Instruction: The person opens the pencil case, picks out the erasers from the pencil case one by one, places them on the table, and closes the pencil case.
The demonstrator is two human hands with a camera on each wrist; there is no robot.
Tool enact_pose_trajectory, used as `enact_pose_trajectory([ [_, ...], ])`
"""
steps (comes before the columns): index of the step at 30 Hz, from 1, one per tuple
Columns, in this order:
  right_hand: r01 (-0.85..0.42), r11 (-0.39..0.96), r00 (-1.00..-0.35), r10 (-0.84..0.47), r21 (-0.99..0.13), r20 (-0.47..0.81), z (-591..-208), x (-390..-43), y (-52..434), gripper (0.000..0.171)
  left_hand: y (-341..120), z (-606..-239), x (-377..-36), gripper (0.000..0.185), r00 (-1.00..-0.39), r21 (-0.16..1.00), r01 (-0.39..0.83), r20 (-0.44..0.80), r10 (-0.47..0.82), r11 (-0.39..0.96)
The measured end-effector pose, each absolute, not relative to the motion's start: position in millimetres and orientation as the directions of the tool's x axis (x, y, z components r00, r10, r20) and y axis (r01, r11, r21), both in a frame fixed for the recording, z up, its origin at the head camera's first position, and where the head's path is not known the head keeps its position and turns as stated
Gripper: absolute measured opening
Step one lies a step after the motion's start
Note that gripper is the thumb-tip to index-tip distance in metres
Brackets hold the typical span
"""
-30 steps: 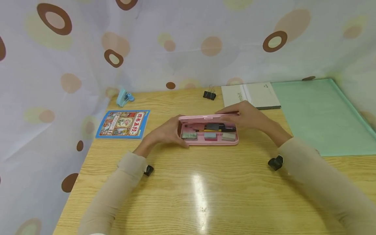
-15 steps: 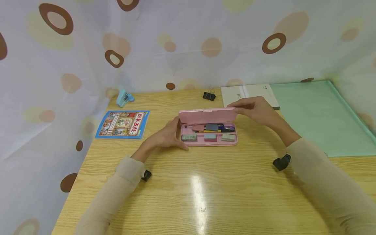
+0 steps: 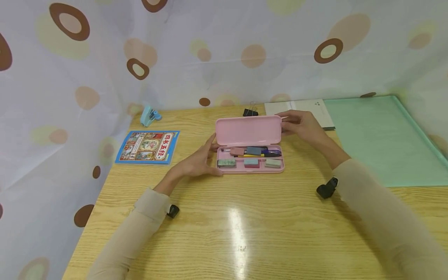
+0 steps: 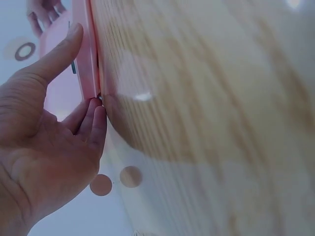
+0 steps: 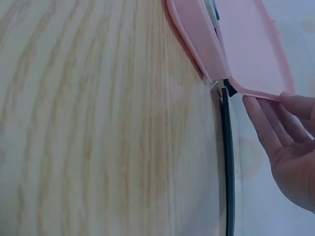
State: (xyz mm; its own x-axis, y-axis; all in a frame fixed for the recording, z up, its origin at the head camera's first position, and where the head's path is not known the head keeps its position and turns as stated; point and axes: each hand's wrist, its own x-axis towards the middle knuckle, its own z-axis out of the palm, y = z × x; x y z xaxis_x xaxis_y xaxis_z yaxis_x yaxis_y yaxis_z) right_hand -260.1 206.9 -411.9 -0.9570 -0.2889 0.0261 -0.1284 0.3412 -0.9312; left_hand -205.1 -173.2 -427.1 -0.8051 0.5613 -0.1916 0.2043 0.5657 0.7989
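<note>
the right hand (image 3: 302, 123) covers part of the white notebook (image 3: 308, 111), and the raised lid (image 3: 248, 130) of the pink pencil case (image 3: 250, 163) hides most of the black binder clip (image 3: 250, 112) behind it. both wrist views are blurred; pens in the case are hard to tell apart. the case lies open mid-tabletop (image 3: 245, 225). the left hand (image 3: 197, 161) rests against the case's left end, fingers straight, gripping nothing. the right hand's straight fingertips touch the lid's right edge. a blue booklet (image 3: 148, 147) and a blue stapler (image 3: 148, 115) lie well to the left.
</note>
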Motion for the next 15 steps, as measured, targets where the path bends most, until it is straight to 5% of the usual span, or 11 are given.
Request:
enact_pose_trajectory([
  [10, -0.008, 0.519, -0.972, -0.204, -0.855, -0.114, -420.9, -269.7, 197.7, 0.039, -172.2, -424.9, -206.1, 0.124, -0.802, 0.780, 0.210, -0.208, 0.560, 0.590],
  [15, 0.034, 0.497, -0.969, -0.196, -0.867, -0.150, -417.0, -263.2, 200.6, 0.039, -172.5, -424.7, -209.0, 0.122, -0.790, 0.766, 0.227, -0.217, 0.574, 0.601],
])
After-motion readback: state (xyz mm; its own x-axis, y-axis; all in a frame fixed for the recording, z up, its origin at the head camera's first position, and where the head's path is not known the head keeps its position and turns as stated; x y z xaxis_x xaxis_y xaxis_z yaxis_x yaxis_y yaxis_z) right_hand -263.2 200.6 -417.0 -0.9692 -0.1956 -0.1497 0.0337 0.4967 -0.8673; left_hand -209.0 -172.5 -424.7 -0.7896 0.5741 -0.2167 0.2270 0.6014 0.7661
